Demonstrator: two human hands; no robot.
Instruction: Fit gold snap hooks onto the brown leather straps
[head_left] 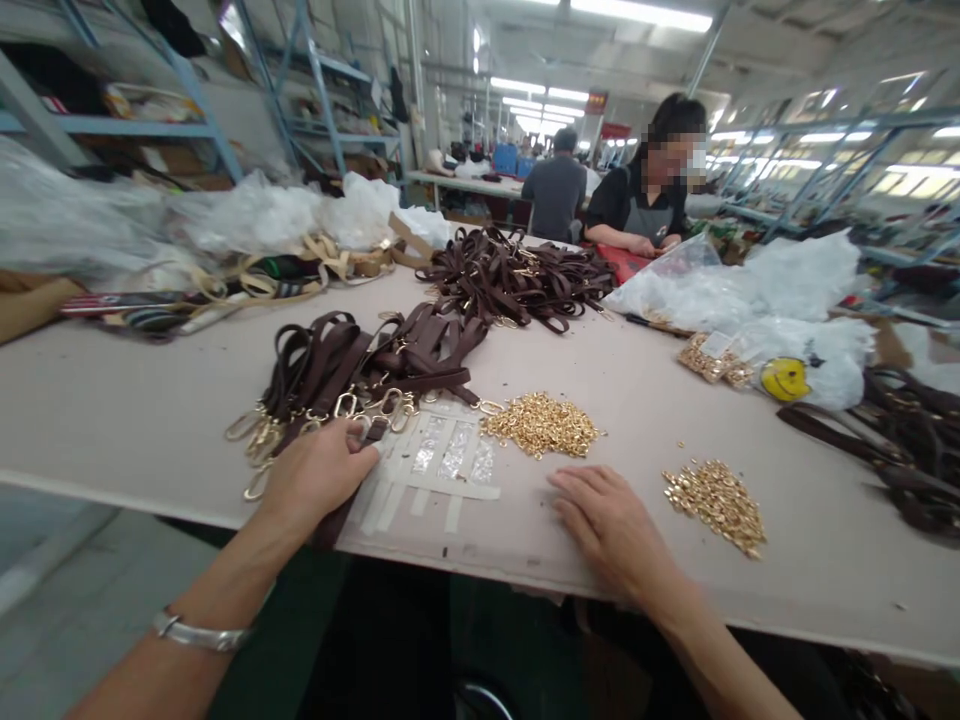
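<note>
My left hand is closed on a dark brown leather strap, whose end hangs over the table's front edge. Just beyond it lies a bundle of similar brown straps with gold clasps. My right hand rests on the table with its fingers stretched out and nothing visible in them. It is close to a pile of small gold metal pieces; a second gold pile lies to its right. Between my hands, a clear plastic sheet is fixed to the table with strips of tape.
A large heap of brown straps lies farther back. Plastic bags and bagged gold parts are at right, more straps at the far right. Beige straps lie left. A co-worker is across the table.
</note>
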